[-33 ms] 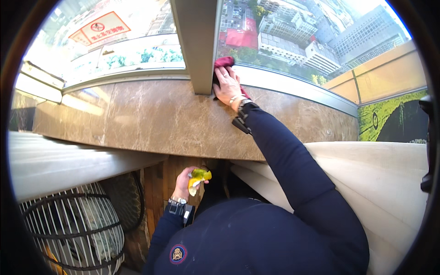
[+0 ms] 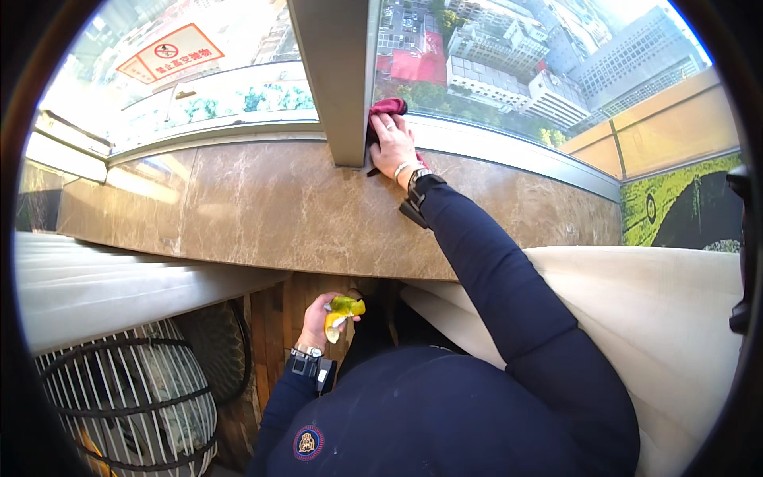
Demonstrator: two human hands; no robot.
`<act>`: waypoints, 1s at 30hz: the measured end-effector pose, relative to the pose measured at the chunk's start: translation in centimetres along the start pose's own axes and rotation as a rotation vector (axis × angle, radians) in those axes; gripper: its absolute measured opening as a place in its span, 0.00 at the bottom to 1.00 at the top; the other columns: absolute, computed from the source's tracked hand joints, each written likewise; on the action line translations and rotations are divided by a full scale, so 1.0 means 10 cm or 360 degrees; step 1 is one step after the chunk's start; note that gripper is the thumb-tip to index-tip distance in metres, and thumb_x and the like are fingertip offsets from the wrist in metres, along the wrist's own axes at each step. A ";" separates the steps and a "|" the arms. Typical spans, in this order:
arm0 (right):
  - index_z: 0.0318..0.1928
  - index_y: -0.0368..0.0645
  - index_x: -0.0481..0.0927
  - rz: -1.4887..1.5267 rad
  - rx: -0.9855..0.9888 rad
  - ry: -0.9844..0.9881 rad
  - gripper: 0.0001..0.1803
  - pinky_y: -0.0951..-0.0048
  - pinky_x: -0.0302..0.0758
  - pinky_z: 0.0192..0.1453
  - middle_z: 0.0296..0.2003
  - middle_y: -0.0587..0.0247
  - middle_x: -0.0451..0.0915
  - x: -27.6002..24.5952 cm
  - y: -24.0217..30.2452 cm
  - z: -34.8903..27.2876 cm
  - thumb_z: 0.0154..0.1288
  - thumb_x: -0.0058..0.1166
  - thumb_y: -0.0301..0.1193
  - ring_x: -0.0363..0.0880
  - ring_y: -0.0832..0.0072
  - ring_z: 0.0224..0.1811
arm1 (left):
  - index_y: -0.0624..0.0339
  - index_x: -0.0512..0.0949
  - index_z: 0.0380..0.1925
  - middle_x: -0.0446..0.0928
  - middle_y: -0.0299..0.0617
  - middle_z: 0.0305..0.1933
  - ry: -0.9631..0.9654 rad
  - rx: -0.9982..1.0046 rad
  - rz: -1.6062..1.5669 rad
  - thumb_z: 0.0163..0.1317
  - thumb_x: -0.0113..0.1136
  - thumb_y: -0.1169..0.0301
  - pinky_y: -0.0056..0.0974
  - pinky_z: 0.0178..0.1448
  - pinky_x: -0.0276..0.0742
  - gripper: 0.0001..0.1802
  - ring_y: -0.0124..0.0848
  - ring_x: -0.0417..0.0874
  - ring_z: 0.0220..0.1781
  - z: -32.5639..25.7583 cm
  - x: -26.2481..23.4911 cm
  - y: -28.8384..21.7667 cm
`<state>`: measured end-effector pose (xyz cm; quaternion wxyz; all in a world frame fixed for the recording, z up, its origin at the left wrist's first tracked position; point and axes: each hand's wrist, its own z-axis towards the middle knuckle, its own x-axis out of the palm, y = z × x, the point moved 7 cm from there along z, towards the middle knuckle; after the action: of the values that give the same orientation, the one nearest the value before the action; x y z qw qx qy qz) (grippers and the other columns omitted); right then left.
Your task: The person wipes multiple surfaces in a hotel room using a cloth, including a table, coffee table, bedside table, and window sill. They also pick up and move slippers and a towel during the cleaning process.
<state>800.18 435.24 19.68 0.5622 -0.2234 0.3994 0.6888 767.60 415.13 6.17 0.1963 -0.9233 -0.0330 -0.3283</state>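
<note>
My right hand (image 2: 392, 149) is stretched out to the foot of the grey window post (image 2: 335, 95). Its fingers press a dark red cloth (image 2: 388, 106) into the corner between the post and the glass, and part of the cloth shows under the wrist. Low in front of my body, my left hand (image 2: 315, 322) is closed round a crumpled yellow-and-green piece (image 2: 343, 308) with pale patches. Whether that is peel or a wrapper I cannot tell.
A brown marbled window sill (image 2: 262, 203) curves below the panes. White covers (image 2: 628, 318) drape on the right, with another pale cover (image 2: 119, 274) on the left. A white-barred basket-like frame (image 2: 131, 397) stands at lower left over a wooden floor.
The view has shifted slightly, so the post sits a little farther left. Both hands keep their hold, and the cloth stays in the same corner.
</note>
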 end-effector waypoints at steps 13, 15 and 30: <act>0.63 0.32 0.65 0.0390 0.0279 0.0399 0.35 0.61 0.59 0.72 0.60 0.37 0.68 -0.06 -0.16 0.12 0.53 0.57 0.29 0.65 0.47 0.65 | 0.77 0.70 0.47 0.78 0.66 0.43 -0.0006 -0.0165 0.0065 0.69 0.39 0.60 0.32 0.18 0.75 0.25 0.51 0.85 0.32 0.18 0.18 0.11; 0.62 0.34 0.67 0.0279 0.0241 0.0256 0.34 0.64 0.65 0.68 0.56 0.39 0.73 -0.06 -0.15 0.22 0.50 0.54 0.25 0.71 0.53 0.60 | 0.78 0.69 0.49 0.78 0.67 0.43 0.0009 -0.0181 0.0091 0.69 0.39 0.60 0.32 0.18 0.75 0.25 0.51 0.85 0.33 0.24 0.23 0.14; 0.50 0.37 0.72 0.0520 0.0342 0.0450 0.25 0.56 0.66 0.62 0.48 0.42 0.74 -0.01 -0.11 -0.14 0.46 0.54 0.26 0.68 0.46 0.55 | 0.76 0.69 0.52 0.78 0.68 0.42 0.0082 -0.0047 0.0233 0.71 0.32 0.54 0.31 0.17 0.76 0.31 0.46 0.85 0.28 0.45 0.49 0.11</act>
<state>801.04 434.11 18.64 0.4023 -0.1892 0.5760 0.6860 774.28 415.47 5.66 0.2071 -0.9173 0.0446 -0.3373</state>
